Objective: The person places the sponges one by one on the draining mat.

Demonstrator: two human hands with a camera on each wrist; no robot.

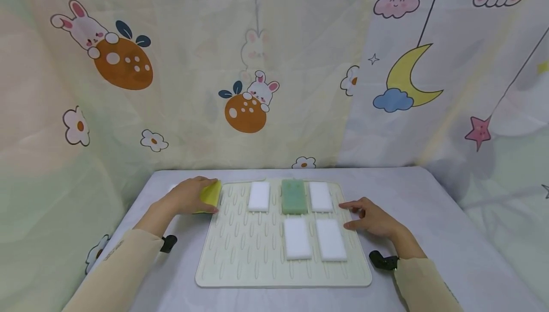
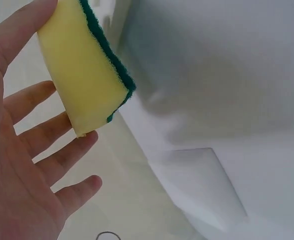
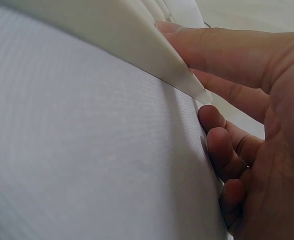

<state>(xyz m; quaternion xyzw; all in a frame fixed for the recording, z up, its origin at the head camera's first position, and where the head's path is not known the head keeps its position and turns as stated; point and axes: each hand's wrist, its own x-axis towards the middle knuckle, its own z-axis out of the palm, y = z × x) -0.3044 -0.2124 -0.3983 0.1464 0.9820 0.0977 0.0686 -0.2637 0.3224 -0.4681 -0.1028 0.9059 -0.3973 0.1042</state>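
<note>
My left hand (image 1: 188,196) pinches a yellow sponge (image 1: 210,194) with a green scouring side, beside the far left corner of a cream ridged mat (image 1: 240,255). In the left wrist view the thumb and fingers hold the sponge (image 2: 82,70) by its yellow side, its dark green layer facing away. At the mat's right edge, my right hand (image 1: 374,217) rests its thumb and forefinger on the rim, the other fingers curled in. The right wrist view shows the thumb (image 3: 222,52) touching the mat's edge (image 3: 122,35).
On the mat lie a green sponge (image 1: 293,196) and several white sponge blocks (image 1: 297,239), grouped toward its middle and right. A white block (image 2: 202,185) lies on the white-covered table near the left hand. Printed cloth (image 1: 300,112) hangs behind and at both sides.
</note>
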